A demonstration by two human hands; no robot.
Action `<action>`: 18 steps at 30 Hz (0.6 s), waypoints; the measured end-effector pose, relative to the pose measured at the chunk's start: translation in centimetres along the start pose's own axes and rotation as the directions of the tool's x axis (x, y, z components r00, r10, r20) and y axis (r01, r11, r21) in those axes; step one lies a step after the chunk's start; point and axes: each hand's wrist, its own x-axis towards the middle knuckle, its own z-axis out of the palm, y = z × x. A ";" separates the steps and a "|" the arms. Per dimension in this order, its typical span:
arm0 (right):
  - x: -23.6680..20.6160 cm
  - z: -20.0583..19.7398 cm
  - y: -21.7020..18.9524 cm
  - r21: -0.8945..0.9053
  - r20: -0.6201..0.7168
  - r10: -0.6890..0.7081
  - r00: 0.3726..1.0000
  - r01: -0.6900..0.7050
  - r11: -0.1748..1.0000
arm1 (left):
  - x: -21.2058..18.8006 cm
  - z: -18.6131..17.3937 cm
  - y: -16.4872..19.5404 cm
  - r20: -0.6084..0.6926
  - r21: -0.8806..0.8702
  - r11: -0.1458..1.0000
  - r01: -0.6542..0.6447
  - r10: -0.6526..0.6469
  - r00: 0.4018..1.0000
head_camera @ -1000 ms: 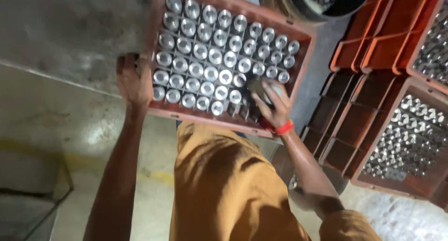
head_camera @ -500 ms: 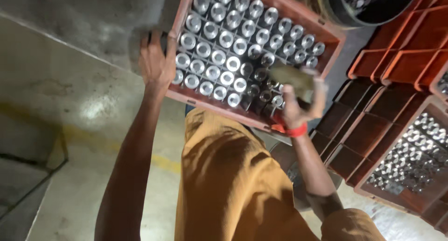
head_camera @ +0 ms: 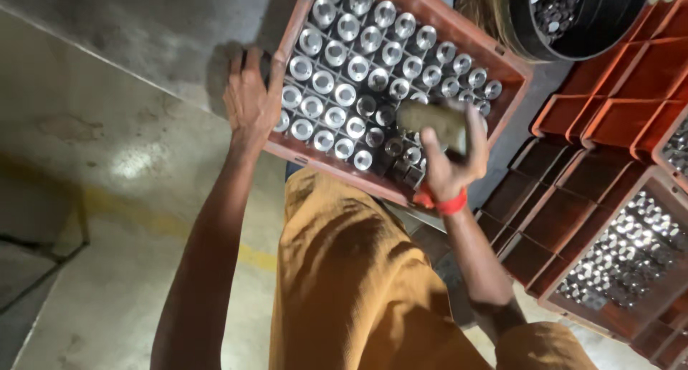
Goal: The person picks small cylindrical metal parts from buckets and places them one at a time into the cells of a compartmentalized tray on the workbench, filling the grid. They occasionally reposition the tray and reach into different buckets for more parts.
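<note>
Left hand (head_camera: 252, 97) gripping crate (head_camera: 459, 33) rim, right hand (head_camera: 451, 155) holding blurred block (head_camera: 433, 122)

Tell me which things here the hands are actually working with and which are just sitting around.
In hand:
- left hand gripping the edge of the red crate
- shiny metal cylinders standing in its grid
- right hand holding a blurred dull oblong object above them

Lying about:
- empty orange crates
- second filled crate
- black round tub of metal parts
</note>
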 end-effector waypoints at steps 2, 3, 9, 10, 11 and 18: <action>-1.1 -0.1 -0.8 0.158 0.022 -0.035 0.999 0.031 0.987 | 0.0 0.1 0.0 0.002 -0.008 1.000 0.003 -0.003 1.000; -1.6 -0.1 -1.0 0.125 0.103 -0.128 0.986 0.115 0.985 | 0.0 0.1 -0.1 -0.018 -0.005 1.000 -0.014 0.014 1.000; -3.6 -0.1 -1.9 0.062 0.006 -0.045 0.999 0.045 0.997 | 0.0 -0.1 0.0 0.010 0.007 1.000 0.003 -0.003 1.000; -3.8 -0.1 -1.8 0.120 -0.016 -0.239 0.971 0.239 0.964 | 0.0 0.0 0.1 0.013 -0.015 1.000 0.012 -0.011 1.000; -3.9 0.0 -1.8 0.171 -0.049 -0.423 0.905 0.425 0.889 | 0.0 -0.1 0.1 0.008 -0.018 1.000 0.011 -0.011 1.000; -2.8 0.0 -1.4 0.088 0.032 -0.075 0.997 0.072 0.994 | 0.1 0.1 0.0 0.025 0.002 1.000 0.007 -0.007 1.000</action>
